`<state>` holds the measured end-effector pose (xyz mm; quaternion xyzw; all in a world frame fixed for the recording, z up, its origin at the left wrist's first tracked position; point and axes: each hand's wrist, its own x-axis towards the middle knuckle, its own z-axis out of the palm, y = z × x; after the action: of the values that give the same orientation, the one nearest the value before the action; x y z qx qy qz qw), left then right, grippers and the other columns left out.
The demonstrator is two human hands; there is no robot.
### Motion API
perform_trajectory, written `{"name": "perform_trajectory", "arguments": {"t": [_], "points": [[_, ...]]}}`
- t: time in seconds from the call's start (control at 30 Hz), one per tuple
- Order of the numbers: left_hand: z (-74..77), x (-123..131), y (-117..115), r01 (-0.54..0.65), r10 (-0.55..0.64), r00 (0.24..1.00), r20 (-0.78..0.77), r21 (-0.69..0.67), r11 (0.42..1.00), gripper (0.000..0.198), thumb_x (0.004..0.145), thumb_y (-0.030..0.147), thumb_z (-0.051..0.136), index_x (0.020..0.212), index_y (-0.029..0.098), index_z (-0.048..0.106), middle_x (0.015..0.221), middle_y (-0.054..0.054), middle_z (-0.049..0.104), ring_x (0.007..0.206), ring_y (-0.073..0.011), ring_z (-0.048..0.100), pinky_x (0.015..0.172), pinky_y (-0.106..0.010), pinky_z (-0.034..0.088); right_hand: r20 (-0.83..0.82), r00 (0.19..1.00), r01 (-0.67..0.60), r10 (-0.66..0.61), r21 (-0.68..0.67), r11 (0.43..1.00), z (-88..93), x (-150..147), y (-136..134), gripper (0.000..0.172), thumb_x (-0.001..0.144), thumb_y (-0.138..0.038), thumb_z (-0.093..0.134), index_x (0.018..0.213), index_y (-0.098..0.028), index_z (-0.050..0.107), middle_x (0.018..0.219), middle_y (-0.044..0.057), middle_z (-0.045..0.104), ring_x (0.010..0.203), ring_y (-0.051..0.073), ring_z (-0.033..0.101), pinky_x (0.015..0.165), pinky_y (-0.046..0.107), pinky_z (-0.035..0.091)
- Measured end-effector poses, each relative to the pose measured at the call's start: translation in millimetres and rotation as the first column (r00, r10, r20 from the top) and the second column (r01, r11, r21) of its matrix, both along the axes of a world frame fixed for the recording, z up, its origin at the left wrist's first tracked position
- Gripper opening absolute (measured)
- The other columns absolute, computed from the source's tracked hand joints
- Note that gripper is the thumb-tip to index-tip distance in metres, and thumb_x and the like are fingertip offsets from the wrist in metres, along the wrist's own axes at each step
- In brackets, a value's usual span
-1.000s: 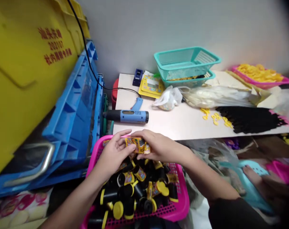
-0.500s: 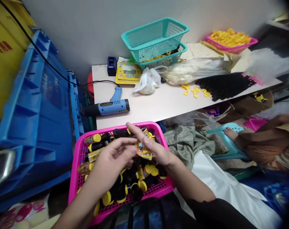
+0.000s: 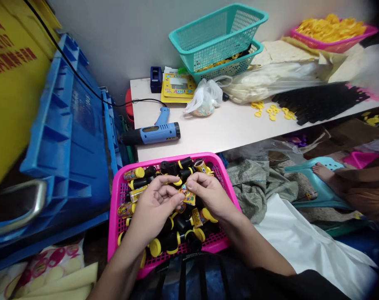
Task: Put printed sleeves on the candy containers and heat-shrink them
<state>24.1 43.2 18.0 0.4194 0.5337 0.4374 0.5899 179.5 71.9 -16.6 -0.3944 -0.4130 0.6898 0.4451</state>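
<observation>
My right hand (image 3: pixel 209 193) pinches a small printed yellow plastic sleeve (image 3: pixel 188 196) between thumb and fingers. From the other side, my left hand (image 3: pixel 158 202) closes thumb and fingertips on the sleeve's edge. Both hands are over a pink plastic basket (image 3: pixel 114 208) full of small black bottles with yellow caps. Some bottles carry a similar printed sleeve, such as the bottle (image 3: pixel 133 173) in the upper left corner. My hands and forearms hide part of the basket's contents.
On the white table (image 3: pixel 214 135) lie a blue heat gun (image 3: pixel 159 132), a tied plastic bag (image 3: pixel 204 100), stacked teal baskets (image 3: pixel 217 41) and black sticks (image 3: pixel 323 102). Blue crates (image 3: pixel 64 137) stand at left. Another person's foot (image 3: pixel 322 171) is at right.
The view has shifted, so the table and basket appear further right. My right hand has turned from fingers stretched over the sleeve to a pinch on it.
</observation>
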Motion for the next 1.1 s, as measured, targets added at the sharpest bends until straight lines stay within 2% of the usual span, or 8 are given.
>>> {"name": "perform_trajectory", "arguments": {"t": [0.13,0.27,0.43,0.67,0.77,0.83,0.97,1.1], "points": [[-1.2,0,-1,-0.056,0.062,0.995,-0.08,0.077,0.995,0.031,0.07,0.024,0.076,0.096,0.019,0.06,0.062,0.005,0.066,0.059,-0.0118,0.065,0.058,-0.021,0.051,-0.003,0.997,-0.074,0.074,0.048,0.996,-1.6,4,5,0.038,0.076,-0.054,0.074,0.071,-0.018,0.062,0.068,-0.003,0.056,0.064,0.01,0.049,0.065,0.024,0.04],[0.3,-1,-4,0.055,-0.04,0.984,-0.173,0.086,0.995,0.037,0.072,0.022,0.074,0.106,0.019,0.063,0.065,0.004,0.068,0.062,-0.013,0.068,0.061,-0.022,0.053,0.111,0.97,-0.226,0.215,0.102,0.969,2.1,7,9,0.038,0.075,-0.055,0.073,0.074,-0.017,0.067,0.071,-0.001,0.061,0.066,0.012,0.053,0.064,0.026,0.042],[1.1,1,-6,0.004,0.018,0.986,-0.167,0.127,0.992,0.027,0.074,0.025,0.075,0.099,0.019,0.066,0.067,0.003,0.068,0.061,-0.0108,0.065,0.058,-0.019,0.052,0.085,0.996,-0.014,0.003,0.128,0.992,7.9,-1,0,0.04,0.07,-0.053,0.078,0.062,-0.018,0.06,0.06,-0.004,0.053,0.058,0.01,0.046,0.059,0.025,0.04],[2.7,4,-3,-0.065,0.065,0.998,0.016,-0.042,0.997,0.035,0.063,0.037,0.086,0.077,0.017,0.06,0.056,0.005,0.061,0.049,-0.0094,0.06,0.046,-0.018,0.049,-0.006,0.987,0.157,-0.158,0.15,0.976,3.0,-2,-4,0.04,0.074,-0.055,0.075,0.065,-0.02,0.056,0.065,-0.003,0.054,0.062,0.012,0.05,0.063,0.026,0.044],[0.4,-6,-2,-0.195,0.196,0.98,0.032,-0.035,0.98,0.039,0.058,0.036,0.089,0.076,0.018,0.06,0.06,0.003,0.066,0.051,-0.0087,0.061,0.046,-0.015,0.048,-0.079,0.922,0.383,-0.379,0.053,0.922,1.6,9,6,0.039,0.078,-0.056,0.071,0.07,-0.021,0.055,0.065,-0.004,0.056,0.059,0.011,0.051,0.062,0.025,0.046],[0.4,-10,-3,-0.234,0.234,0.972,0.006,0.006,0.972,0.038,0.06,0.038,0.088,0.082,0.018,0.064,0.064,0.002,0.069,0.057,-0.0094,0.064,0.052,-0.015,0.052,-0.074,0.896,0.443,-0.439,0.065,0.894,3.2,12,10,0.038,0.079,-0.056,0.07,0.072,-0.022,0.056,0.065,-0.004,0.057,0.058,0.01,0.051,0.061,0.025,0.047],[3.7,2,-3,-0.049,0.048,0.995,-0.085,-0.008,0.999,0.035,0.067,0.043,0.082,0.088,0.017,0.072,0.072,-0.001,0.073,0.062,-0.0125,0.068,0.06,-0.021,0.057,0.026,0.977,0.196,-0.213,0.292,0.936,7.9,3,1,0.03,0.081,-0.05,0.071,0.076,-0.021,0.064,0.073,-0.001,0.064,0.068,0.013,0.059,0.068,0.027,0.05],[2.2,14,-2,-0.097,0.095,0.99,-0.101,-0.021,0.995,0.031,0.065,0.042,0.084,0.076,0.016,0.072,0.06,0.001,0.069,0.053,-0.0117,0.064,0.053,-0.021,0.054,0.091,0.973,0.161,-0.211,0.386,0.908,8.8,3,-10,0.031,0.096,-0.049,0.052,0.098,-0.024,0.07,0.09,0.003,0.069,0.085,0.016,0.063,0.077,0.031,0.05]]}}
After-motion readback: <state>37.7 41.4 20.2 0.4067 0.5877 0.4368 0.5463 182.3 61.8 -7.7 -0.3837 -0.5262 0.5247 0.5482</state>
